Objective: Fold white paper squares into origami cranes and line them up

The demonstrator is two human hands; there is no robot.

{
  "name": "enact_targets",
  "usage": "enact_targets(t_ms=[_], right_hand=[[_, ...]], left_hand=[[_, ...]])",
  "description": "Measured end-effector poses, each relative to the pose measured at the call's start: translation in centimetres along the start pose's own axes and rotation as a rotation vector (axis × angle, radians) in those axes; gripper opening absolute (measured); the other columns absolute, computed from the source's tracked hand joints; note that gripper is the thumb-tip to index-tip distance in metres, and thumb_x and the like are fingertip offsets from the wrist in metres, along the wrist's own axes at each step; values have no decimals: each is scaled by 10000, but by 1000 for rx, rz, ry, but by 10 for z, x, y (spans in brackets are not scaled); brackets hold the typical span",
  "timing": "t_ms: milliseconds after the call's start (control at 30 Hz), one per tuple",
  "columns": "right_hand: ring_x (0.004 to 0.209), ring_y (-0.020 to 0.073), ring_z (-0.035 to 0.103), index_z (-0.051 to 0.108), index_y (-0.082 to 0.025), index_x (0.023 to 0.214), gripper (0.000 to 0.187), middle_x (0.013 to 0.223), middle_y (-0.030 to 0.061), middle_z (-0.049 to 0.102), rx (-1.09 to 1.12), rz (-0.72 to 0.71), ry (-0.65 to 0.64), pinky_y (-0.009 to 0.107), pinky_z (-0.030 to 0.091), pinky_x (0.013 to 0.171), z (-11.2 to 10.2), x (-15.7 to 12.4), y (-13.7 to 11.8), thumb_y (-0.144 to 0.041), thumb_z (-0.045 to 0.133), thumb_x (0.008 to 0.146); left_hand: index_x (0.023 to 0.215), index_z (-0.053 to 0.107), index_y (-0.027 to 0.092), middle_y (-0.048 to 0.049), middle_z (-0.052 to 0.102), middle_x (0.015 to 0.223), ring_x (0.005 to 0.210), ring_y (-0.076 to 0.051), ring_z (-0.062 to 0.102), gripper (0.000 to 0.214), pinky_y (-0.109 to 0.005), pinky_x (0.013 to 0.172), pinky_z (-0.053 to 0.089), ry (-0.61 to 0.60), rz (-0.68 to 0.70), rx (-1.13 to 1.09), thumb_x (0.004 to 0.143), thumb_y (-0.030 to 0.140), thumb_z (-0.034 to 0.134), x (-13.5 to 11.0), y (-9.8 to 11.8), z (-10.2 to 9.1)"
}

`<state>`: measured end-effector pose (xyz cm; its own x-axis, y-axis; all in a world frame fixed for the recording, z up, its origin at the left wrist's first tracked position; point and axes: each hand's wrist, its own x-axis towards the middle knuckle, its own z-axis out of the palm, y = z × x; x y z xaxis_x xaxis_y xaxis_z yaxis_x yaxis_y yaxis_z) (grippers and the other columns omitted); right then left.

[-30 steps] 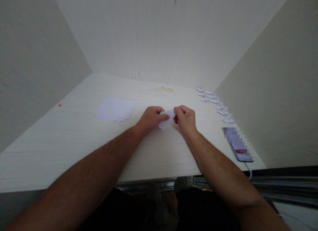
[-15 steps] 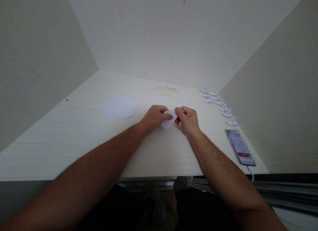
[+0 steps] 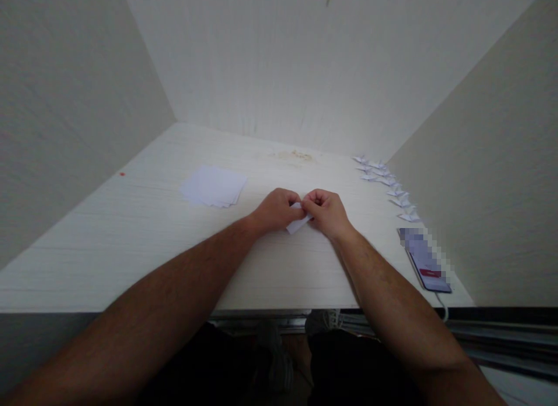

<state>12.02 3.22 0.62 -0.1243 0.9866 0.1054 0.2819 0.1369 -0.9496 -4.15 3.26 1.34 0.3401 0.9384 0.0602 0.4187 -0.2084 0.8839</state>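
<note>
My left hand and my right hand meet over the middle of a pale wooden desk. Both pinch a small folded piece of white paper between thumbs and fingers. Only its lower corner shows below the knuckles; the rest is hidden by the fingers. The paper is held just above the desk surface.
A stack of white square sheets lies left of the hands. Several small folded paper figures line the right wall. A phone with a cable lies at the right front. Walls enclose the desk on three sides.
My hands have drawn closer together, fingertips now touching, and less of the paper shows than before. The view has shifted slightly.
</note>
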Motion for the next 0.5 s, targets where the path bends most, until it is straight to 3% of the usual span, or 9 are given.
enact_targets(t_ms=[267, 500], right_hand=[[578, 105, 495, 656, -184, 730, 182, 657, -3, 631, -149, -65, -45, 244, 369, 536, -7, 3, 3, -361, 695, 712], [605, 111, 524, 672, -183, 754, 127, 680, -2, 651, -207, -152, -107, 257, 394, 582, -8, -4, -3, -302, 634, 776]], left_hand=[[530, 554, 166, 40, 462, 489, 524, -100, 407, 250, -262, 521, 264, 80, 39, 178, 717, 320, 617, -1, 4, -1], [570, 603, 171, 29, 510, 521, 557, -113, 456, 183, -254, 534, 273, 44, 82, 191, 714, 284, 612, -1, 1, 2]])
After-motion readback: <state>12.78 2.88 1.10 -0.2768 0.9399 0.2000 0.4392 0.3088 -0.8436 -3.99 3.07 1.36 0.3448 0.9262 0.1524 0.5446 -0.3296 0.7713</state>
